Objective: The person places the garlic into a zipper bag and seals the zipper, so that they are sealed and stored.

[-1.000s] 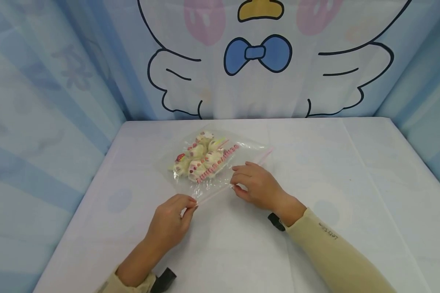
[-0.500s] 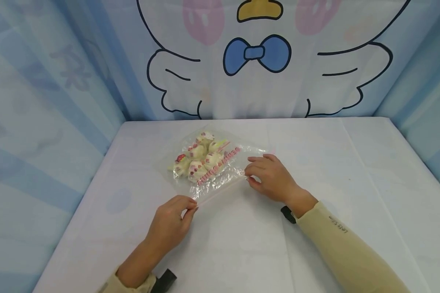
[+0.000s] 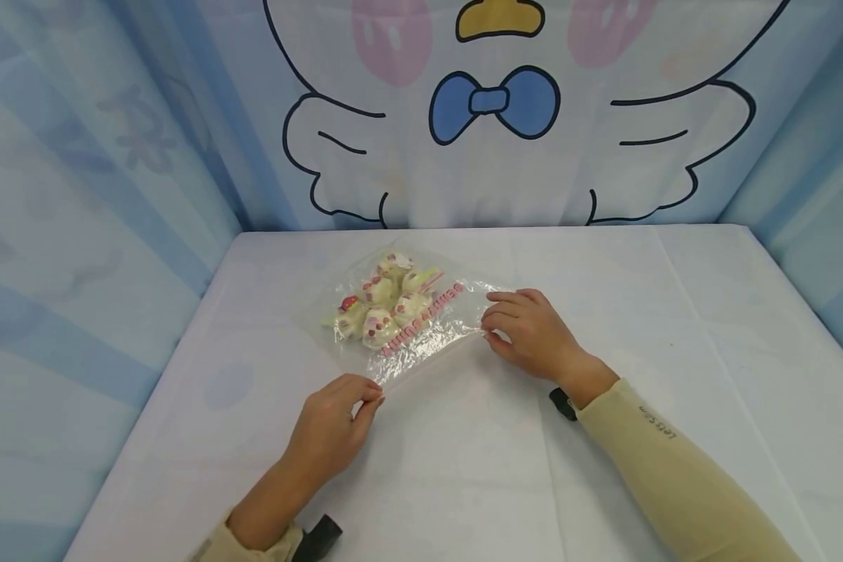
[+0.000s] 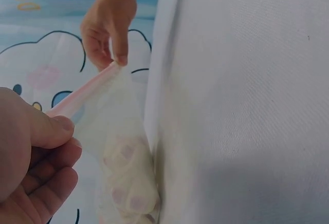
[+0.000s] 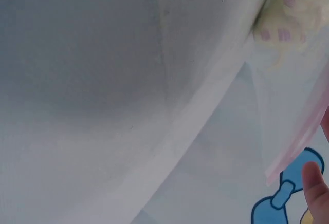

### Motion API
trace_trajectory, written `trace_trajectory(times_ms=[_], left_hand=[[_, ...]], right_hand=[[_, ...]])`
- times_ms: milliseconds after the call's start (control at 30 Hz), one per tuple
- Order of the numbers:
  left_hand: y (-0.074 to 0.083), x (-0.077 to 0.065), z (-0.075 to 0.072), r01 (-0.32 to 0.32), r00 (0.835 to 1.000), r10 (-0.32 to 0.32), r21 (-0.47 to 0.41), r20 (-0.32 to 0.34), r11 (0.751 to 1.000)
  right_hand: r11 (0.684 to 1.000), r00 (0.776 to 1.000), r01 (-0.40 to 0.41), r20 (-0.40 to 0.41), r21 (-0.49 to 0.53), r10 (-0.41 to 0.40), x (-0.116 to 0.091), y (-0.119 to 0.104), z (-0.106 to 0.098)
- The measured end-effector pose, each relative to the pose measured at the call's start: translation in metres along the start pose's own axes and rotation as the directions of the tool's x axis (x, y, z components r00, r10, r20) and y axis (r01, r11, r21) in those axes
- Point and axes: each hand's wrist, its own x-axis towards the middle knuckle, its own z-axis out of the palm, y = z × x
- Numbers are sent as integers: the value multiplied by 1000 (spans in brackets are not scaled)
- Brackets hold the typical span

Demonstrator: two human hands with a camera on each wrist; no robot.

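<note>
A clear zip bag (image 3: 421,349) with a row of pink-red printing lies on the white table. Inside it sit several small cream-coloured figures (image 3: 379,290) with red and purplish markings; their exact kind is blurred by the plastic. My left hand (image 3: 333,425) pinches the near left end of the bag's pink zip edge (image 4: 85,91) between thumb and fingers. At the other end of that edge, my right hand (image 3: 530,332) pinches the plastic. The edge is drawn out between both hands. Only the thumb (image 5: 313,183) and a sliver of finger show in the right wrist view.
The white tablecloth (image 3: 639,328) carries faint pale-blue dots and fold creases. Behind the table hangs a curtain (image 3: 492,179) with a cartoon print and a blue bow. More blue-and-white curtains (image 3: 98,234) flank the sides. A black wrist strap piece (image 3: 318,538) shows by the left cuff.
My right hand has slid to the right and slightly away along the bag's edge, and the edge is now straighter. My left hand has stayed almost in place, still pinching.
</note>
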Motion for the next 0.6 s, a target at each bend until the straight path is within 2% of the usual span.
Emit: trace_trajectory(times_ms=[133, 233, 600], left_hand=[[0, 0, 0, 0, 1000, 0, 9, 3, 1000], [0, 0, -1, -4, 1000, 4, 10, 2, 1000], [-4, -1, -1, -2, 1000, 3, 19, -10, 1000]], right_hand=[[1000, 1000, 4, -12, -7, -4, -2, 6, -1], [1000, 1000, -9, 11, -15, 9, -4, 10, -3], [988, 986, -131, 91, -85, 139, -16, 29, -10]])
